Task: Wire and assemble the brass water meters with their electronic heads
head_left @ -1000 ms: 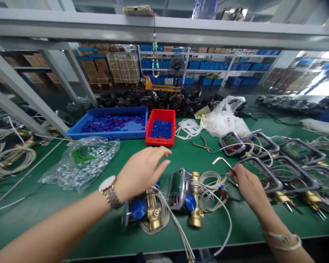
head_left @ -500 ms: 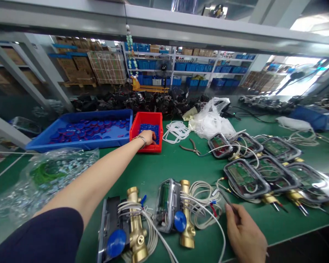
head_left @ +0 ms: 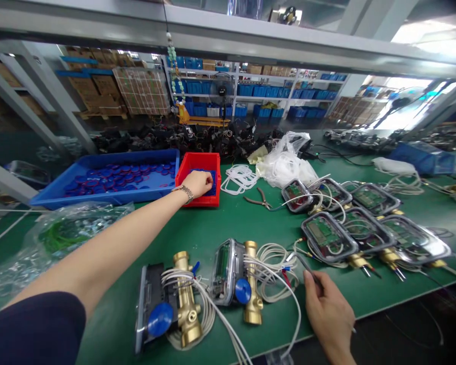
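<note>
My left hand [head_left: 198, 183] is over the red bin [head_left: 208, 202], fingers curled and pressed together above small blue parts [head_left: 214, 189]. Whatever its fingertips hold is hidden. My right hand [head_left: 329, 306] is closed around a thin grey metal tool [head_left: 303, 261], whose tip points toward a coil of white cable [head_left: 268, 253]. To the left of that hand lies a brass meter body [head_left: 253, 299] with a clear-lidded box [head_left: 225, 276] and a blue round cap [head_left: 243, 291]. Farther left is a second brass meter body [head_left: 186, 304] with a blue cap [head_left: 160, 319].
A blue tray [head_left: 152, 192] of blue discs stands beside the red bin. White gaskets [head_left: 238, 178], pliers [head_left: 264, 202] and a plastic bag [head_left: 285, 165] lie behind the meters. Several clear-lidded boxes [head_left: 329, 238] crowd the right. A bag of small parts [head_left: 68, 238] lies left.
My left hand has risen a little from the blue parts in the red bin. My right hand keeps its hold on the tool. The whole view has shifted slightly.
</note>
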The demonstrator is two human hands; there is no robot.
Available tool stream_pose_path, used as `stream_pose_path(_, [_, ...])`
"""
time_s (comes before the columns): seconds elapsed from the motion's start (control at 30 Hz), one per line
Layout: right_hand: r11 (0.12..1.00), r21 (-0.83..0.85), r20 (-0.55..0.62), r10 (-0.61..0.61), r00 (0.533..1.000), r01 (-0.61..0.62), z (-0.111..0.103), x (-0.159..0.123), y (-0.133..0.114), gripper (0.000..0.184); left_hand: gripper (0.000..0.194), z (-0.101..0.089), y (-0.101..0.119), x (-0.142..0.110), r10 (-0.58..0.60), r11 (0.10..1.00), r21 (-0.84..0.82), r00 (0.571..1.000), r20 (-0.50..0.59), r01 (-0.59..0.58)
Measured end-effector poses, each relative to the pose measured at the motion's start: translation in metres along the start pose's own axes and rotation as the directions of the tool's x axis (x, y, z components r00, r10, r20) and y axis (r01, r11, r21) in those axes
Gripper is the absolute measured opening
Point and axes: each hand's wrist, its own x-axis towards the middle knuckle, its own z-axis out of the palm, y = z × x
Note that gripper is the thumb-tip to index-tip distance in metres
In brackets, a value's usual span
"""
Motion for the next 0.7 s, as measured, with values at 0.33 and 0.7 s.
stream_pose_path(0.33, [1.0,-0.019,-0.032,-0.021,0.999,0.021,-0.004,-0.003,-0.002,0.051,0.028,-0.074,0.031,-0.188,0.105,0.984,-0.121,0.971,-0.214,-0.133])
stream_pose_path(0.7, [0.999,-0.035,-0.089,-0.011,0.996,0.007,0.0,-0.006,0.004,0.046,0.017,-0.033,0.042,-0.355,-0.263,0.886,-0.431,0.95,-0.169,0.169])
